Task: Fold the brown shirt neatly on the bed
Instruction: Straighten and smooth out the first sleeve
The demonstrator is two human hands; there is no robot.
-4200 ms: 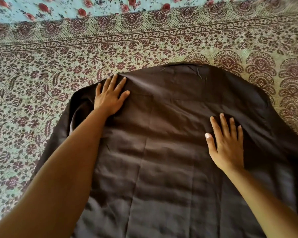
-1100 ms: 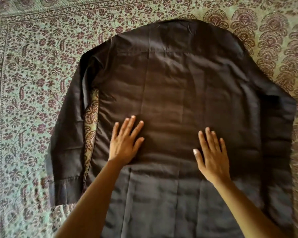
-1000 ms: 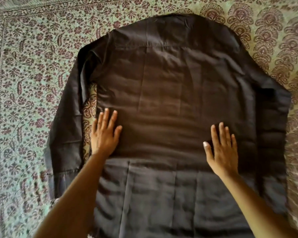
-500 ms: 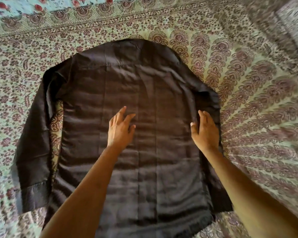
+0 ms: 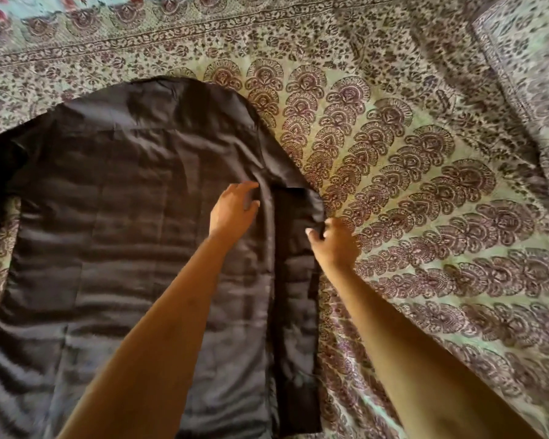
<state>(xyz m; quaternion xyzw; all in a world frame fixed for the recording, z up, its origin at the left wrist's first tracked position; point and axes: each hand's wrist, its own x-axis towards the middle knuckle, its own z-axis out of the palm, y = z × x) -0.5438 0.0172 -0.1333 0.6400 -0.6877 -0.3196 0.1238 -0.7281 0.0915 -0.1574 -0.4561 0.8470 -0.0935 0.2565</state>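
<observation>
The brown shirt lies spread flat, back side up, on the patterned bed cover. Its collar end points away from me. My left hand rests with straight fingers on the shirt near the right shoulder seam. My right hand is at the shirt's right edge, and its fingers curl around the top of the right sleeve. That sleeve lies straight down along the shirt's right side. The left sleeve runs down the left border of the view, partly cut off.
The bed cover has a fan of paisley shapes to the right of the shirt and a floral border at the back. A pillow or folded cloth in the same print lies at the far right corner.
Both hands moved right across the shirt. The left hand went from the shirt's middle to the right shoulder seam. The right hand slid off the panel and took hold of the right sleeve's edge.
</observation>
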